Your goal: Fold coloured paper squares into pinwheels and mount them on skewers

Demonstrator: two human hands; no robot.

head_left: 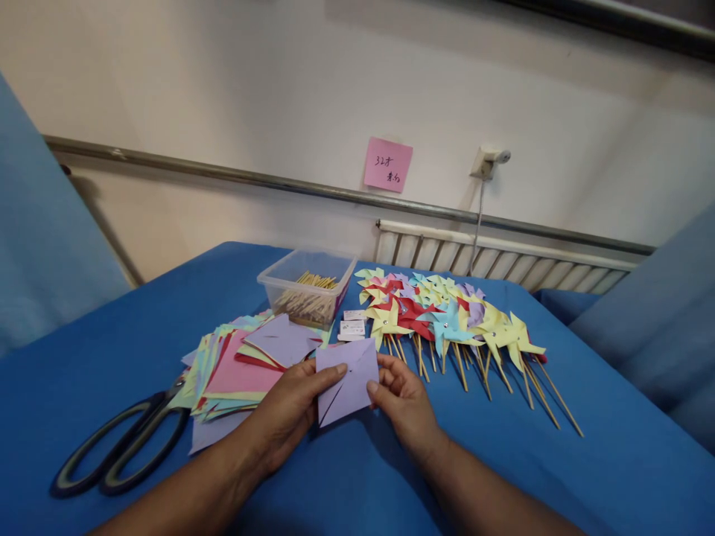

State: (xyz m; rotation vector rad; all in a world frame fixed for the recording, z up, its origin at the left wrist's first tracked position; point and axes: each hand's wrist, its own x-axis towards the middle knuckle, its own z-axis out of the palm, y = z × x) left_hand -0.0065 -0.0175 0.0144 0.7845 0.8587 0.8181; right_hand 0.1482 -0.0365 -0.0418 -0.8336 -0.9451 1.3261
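Note:
Between my hands is a square of purple paper [357, 387], slit along its diagonals and with a small dark dot near its middle. My left hand [299, 398] pinches its left side, thumb on top and fingers underneath. On the right edge, my right hand [405, 402] closes thumb and curled fingers around the paper. To the left lies a pile of coloured paper squares [251, 372], with more purple sheets on top. Finished paper pinwheels [447, 320] on thin wooden sticks are heaped to the right. Small white boxes [352, 327] sit just beyond the paper.
A clear plastic box [304, 286] of wooden sticks stands behind the pile. Large scissors [139, 435] lie at the left, blades under the papers. Everything rests on a blue cloth [357, 491]. Behind are a wall with a pink note [388, 164], a radiator [503, 257] and blue curtains [653, 313].

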